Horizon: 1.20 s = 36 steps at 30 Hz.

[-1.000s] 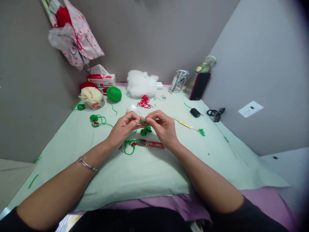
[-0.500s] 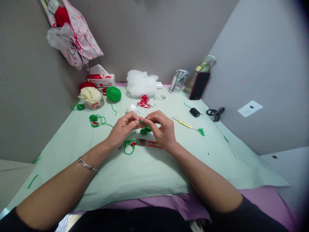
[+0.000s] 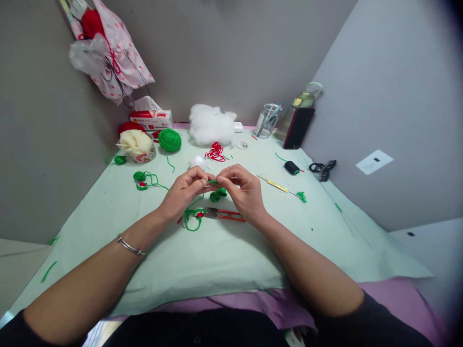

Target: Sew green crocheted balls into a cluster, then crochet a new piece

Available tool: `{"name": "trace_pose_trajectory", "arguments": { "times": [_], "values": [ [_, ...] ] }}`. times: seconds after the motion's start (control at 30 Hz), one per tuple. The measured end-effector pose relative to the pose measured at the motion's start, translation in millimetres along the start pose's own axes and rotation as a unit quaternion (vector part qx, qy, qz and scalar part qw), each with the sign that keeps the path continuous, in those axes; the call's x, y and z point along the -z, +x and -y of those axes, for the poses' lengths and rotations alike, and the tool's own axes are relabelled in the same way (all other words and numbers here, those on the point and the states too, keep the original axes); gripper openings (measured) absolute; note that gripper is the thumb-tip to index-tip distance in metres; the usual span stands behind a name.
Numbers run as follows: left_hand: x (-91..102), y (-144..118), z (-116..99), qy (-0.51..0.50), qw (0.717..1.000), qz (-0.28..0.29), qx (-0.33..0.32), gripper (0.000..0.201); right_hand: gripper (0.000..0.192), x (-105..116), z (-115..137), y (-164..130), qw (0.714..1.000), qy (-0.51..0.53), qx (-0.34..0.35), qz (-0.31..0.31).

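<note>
My left hand (image 3: pixel 183 193) and my right hand (image 3: pixel 243 192) meet over the middle of the table, fingertips pinched. Between them runs a short stretch of green yarn (image 3: pixel 211 182), each hand gripping it. Just below the fingertips is a small green crocheted piece (image 3: pixel 217 194), partly hidden by the fingers. Closer to me lie red-handled thread snips (image 3: pixel 224 214), their right end near my right wrist. At the tips of the snips rests a small red, white and green crocheted piece (image 3: pixel 198 215) with loose green yarn around it.
Behind the hands sit white stuffing (image 3: pixel 212 126), tangled red yarn (image 3: pixel 216 152) and a green yarn ball (image 3: pixel 170 140). Rightward are a yellow-handled crochet hook (image 3: pixel 278 185), a black thread spool (image 3: pixel 291 167) and a phone (image 3: pixel 299 128). Small crocheted pieces (image 3: pixel 140 177) lie left.
My fingertips have shifted slightly, and a little more of the green yarn shows between them. The things on the table stay where they were.
</note>
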<state>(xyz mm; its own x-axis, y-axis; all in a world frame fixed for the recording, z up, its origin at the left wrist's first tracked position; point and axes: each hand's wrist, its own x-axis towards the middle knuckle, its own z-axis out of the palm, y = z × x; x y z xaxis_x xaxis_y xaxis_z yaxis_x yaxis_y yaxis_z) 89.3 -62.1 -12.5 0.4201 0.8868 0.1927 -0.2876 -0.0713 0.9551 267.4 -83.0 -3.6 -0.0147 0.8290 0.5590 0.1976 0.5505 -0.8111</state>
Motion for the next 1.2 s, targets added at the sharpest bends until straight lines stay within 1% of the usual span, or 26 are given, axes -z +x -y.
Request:
{"name": "trace_pose_trajectory", "arguments": {
  "times": [0.3, 0.47, 0.53, 0.63, 0.77, 0.9, 1.0, 1.1, 1.13, 1.2],
  "values": [
    [-0.4, -0.3, -0.9, 0.002, 1.000, -0.005, 0.002, 0.012, 0.019, 0.7, 0.0, -0.6, 0.999, -0.033, 0.037, 0.020],
    [-3.1, -0.6, -1.5, 0.018, 1.000, 0.010, -0.003, 0.013, 0.020, 0.0, -2.6, -2.8, 0.985, -0.134, 0.104, 0.037],
    [-3.6, -0.5, -0.8, 0.022, 1.000, 0.010, -0.002, 0.013, 0.020, -0.8, -5.0, -3.4, 0.978, -0.169, 0.116, 0.047],
    [-2.5, 0.5, 1.3, 0.018, 1.000, 0.008, 0.002, 0.011, 0.018, -1.9, -8.0, -3.3, 0.977, -0.181, 0.101, 0.054],
    [-0.6, 2.4, 1.8, 0.001, 1.000, -0.007, 0.002, 0.011, 0.013, -0.8, -7.9, -1.8, 0.984, -0.149, 0.072, 0.060],
    [-0.3, 3.3, -0.5, -0.003, 1.000, -0.022, 0.010, 0.012, 0.017, 2.1, -4.4, -0.6, 0.986, -0.133, 0.085, 0.057],
    [0.6, 2.6, -0.1, 0.007, 1.000, -0.011, 0.012, 0.012, 0.020, 1.8, -3.0, -1.3, 0.982, -0.150, 0.097, 0.066],
    [1.8, 1.6, 1.4, 0.037, 0.999, -0.003, 0.017, 0.010, 0.019, 0.1, -4.4, -2.8, 0.974, -0.183, 0.099, 0.089],
    [1.9, 1.5, 1.6, 0.040, 0.999, -0.002, 0.020, 0.010, 0.018, -0.1, -5.2, -2.8, 0.975, -0.181, 0.091, 0.092],
    [1.2, 1.9, 0.8, 0.024, 0.999, -0.005, 0.024, 0.013, 0.016, 0.7, -6.5, -1.5, 0.986, -0.138, 0.052, 0.080]
  ]
}}
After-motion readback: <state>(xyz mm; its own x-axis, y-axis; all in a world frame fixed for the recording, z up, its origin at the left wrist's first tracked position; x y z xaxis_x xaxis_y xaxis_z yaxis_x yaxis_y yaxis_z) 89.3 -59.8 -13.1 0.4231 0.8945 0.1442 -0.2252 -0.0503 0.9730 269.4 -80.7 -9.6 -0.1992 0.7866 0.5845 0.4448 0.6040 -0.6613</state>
